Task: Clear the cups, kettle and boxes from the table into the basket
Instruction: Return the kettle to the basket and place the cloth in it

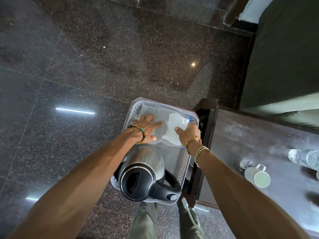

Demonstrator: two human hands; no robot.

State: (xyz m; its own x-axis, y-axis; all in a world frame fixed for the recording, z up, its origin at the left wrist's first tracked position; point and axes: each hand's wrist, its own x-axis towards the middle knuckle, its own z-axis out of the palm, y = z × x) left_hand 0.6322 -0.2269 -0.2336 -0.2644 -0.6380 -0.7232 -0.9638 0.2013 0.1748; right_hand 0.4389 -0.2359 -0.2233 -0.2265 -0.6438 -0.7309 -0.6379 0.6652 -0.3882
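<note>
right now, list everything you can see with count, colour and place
basket: one, pale grey, on the floor beside the table
kettle: one, steel with black lid, basket's near end
plastic sheet: one, clear, basket's far end
paper: one, white, on the plastic sheet
mug: one, white, on the table
bottle: one, clear, on the table
table: one, dark, right
left hand: presses flat on the plastic sheet
right hand: holds the paper

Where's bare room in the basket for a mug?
Bare floor lies between the black-lidded steel kettle and the white paper packet, beside the right wall of the grey perforated basket. Left hand and right hand crowd the far end; the kettle fills the near end.
</note>
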